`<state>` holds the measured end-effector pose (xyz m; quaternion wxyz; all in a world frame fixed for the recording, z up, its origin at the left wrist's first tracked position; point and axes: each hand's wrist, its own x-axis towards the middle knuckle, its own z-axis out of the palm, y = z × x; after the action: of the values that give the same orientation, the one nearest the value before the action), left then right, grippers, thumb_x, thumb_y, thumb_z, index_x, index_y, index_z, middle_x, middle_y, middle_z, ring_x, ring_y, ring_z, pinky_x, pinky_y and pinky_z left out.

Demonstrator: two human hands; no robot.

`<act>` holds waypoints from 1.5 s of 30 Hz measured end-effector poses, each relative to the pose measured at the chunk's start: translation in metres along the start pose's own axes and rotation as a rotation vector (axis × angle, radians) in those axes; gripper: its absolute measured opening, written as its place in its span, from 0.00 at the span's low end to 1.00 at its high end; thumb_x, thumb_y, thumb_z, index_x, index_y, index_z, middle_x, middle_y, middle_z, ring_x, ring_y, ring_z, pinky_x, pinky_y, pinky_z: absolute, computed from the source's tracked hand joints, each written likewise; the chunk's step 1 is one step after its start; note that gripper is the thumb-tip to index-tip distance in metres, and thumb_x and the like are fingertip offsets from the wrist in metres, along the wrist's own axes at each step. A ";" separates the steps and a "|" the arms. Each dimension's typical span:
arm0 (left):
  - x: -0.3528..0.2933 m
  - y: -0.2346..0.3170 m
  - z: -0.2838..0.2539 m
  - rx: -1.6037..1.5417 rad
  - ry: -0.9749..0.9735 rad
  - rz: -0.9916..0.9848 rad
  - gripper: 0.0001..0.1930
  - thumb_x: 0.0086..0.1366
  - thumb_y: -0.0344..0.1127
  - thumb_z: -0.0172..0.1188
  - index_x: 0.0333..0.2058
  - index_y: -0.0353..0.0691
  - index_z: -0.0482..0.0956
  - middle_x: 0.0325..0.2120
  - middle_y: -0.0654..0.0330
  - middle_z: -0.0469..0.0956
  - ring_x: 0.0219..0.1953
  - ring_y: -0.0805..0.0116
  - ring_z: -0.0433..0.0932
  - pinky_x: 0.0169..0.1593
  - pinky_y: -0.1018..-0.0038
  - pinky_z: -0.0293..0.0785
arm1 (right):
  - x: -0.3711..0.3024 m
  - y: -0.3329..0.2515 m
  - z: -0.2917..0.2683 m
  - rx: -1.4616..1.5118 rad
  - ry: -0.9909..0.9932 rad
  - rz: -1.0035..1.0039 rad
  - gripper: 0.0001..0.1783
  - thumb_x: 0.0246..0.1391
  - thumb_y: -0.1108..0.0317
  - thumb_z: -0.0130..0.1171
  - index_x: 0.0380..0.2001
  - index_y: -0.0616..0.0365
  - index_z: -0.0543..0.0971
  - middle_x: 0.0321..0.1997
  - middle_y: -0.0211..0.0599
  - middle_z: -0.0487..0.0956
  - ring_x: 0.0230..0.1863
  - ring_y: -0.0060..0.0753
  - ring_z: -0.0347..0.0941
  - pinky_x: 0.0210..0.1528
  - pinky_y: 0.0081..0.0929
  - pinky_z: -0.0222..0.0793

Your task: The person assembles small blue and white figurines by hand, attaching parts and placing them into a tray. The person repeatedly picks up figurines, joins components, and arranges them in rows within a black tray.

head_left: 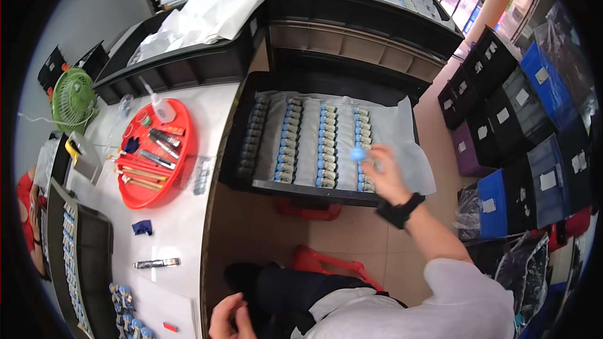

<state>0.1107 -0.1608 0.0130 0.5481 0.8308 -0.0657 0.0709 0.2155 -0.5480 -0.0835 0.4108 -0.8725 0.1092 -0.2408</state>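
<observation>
My right hand (384, 174) is over the right side of a black crate (289, 186), pinching a small light-blue-topped figurine (358, 154) between thumb and fingers. Below it runs a row of similar blue-topped figurines (363, 127), partly hidden by the hand. More figurines stand in rows on white sheets (384, 122) in that crate, with a darker row at its left. My left hand (230, 318) is low down beside the white table's edge, its fingers loosely curled and apart, with nothing visible in them.
On the white table (179, 223) sit a red tray (141, 199) of brushes, pens and a bottle, a green fan (74, 97), and several figurines (129, 314). Stacked crates (358, 41) rise behind, bins (502, 119) line the right, and a red stool (326, 263) stands below. Part of another person (26, 213) shows at left.
</observation>
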 end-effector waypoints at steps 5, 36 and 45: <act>0.049 0.003 0.060 0.022 -0.345 0.108 0.11 0.56 0.21 0.54 0.39 0.32 0.74 0.35 0.56 0.76 0.34 0.71 0.75 0.38 0.80 0.71 | -0.027 0.100 -0.094 -0.658 0.104 0.451 0.15 0.37 0.61 0.64 0.30 0.56 0.80 0.55 0.53 0.65 0.57 0.51 0.58 0.56 0.39 0.55; 0.131 -0.034 0.280 -0.464 -0.958 -0.529 0.30 0.56 0.33 0.60 0.57 0.47 0.61 0.61 0.38 0.31 0.40 0.70 0.76 0.45 0.77 0.71 | 0.060 0.033 0.041 0.550 -0.626 1.070 0.12 0.42 0.64 0.65 0.25 0.62 0.76 0.26 0.32 0.73 0.32 0.26 0.68 0.34 0.28 0.63; 0.131 -0.043 0.293 -0.738 -0.920 -0.624 0.38 0.55 0.30 0.60 0.57 0.22 0.48 0.61 0.50 0.36 0.37 0.70 0.75 0.39 0.79 0.73 | 0.052 0.055 0.030 0.534 -0.802 0.891 0.17 0.43 0.61 0.64 0.32 0.63 0.78 0.36 0.39 0.75 0.40 0.30 0.68 0.46 0.27 0.58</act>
<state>0.2603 -0.4179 -0.1154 0.7075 0.5142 -0.0695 -0.4798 0.2760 -0.5832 -0.1253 0.6826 -0.6340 0.2349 0.2773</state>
